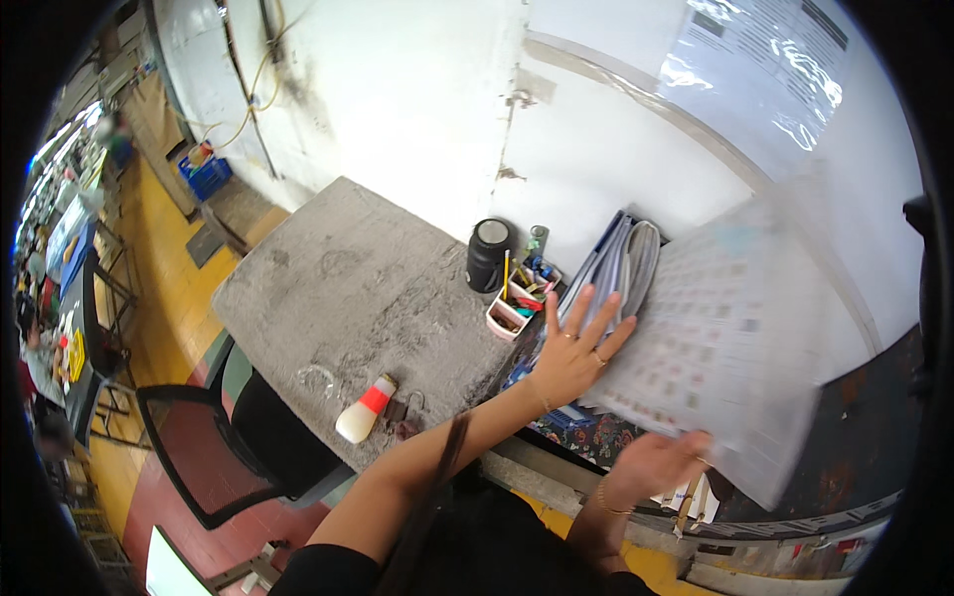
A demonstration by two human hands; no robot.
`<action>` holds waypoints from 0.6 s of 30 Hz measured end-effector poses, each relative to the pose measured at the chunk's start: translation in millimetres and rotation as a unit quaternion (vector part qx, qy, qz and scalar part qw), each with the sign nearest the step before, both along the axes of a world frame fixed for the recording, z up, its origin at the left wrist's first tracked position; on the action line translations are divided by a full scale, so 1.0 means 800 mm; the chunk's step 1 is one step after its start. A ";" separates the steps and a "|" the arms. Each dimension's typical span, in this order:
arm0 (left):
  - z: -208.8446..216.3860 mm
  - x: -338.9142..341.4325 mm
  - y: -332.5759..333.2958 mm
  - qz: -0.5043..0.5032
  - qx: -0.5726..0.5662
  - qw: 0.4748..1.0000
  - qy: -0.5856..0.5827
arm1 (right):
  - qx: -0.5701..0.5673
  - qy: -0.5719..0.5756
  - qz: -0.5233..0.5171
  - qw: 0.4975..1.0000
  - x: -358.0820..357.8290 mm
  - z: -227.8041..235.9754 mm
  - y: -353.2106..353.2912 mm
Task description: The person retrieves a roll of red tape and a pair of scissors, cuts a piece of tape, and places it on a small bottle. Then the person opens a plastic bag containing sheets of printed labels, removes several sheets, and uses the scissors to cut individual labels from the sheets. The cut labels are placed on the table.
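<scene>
Right grip [661, 465] holds a sheet [715, 328] (its print blurred); left grip [574, 368], spread wide, partly hides folders [616, 260].

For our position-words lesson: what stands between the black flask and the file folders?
The head view shows a compartmented stationery organizer and a small greenish cylinder between the black flask and the file folders.

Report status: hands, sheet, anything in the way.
Left hand open, spread, contact unclear. Right hand gripping the sheet by its near edge. Sheet blurred. Folders close on its left side.
</scene>
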State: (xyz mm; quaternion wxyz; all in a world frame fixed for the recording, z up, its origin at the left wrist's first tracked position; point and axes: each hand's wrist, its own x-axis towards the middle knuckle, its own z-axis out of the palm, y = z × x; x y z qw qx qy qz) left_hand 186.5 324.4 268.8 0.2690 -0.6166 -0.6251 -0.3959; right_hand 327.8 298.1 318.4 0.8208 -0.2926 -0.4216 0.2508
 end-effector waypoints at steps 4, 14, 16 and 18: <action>0.006 0.004 -0.007 0.034 0.005 0.999 -0.001 | -0.002 -0.406 -0.426 0.808 0.015 0.060 0.005; 0.027 -0.017 -0.138 -0.011 0.022 0.953 -0.302 | 0.250 0.157 0.185 0.938 0.022 0.205 -0.061; 0.036 -0.039 -0.171 -0.017 -0.002 0.891 -0.453 | 0.170 0.038 0.115 0.978 0.021 0.201 -0.060; 0.042 -0.068 -0.207 -0.117 0.000 0.817 -0.565 | 0.033 -0.210 -0.108 0.971 0.016 0.175 -0.052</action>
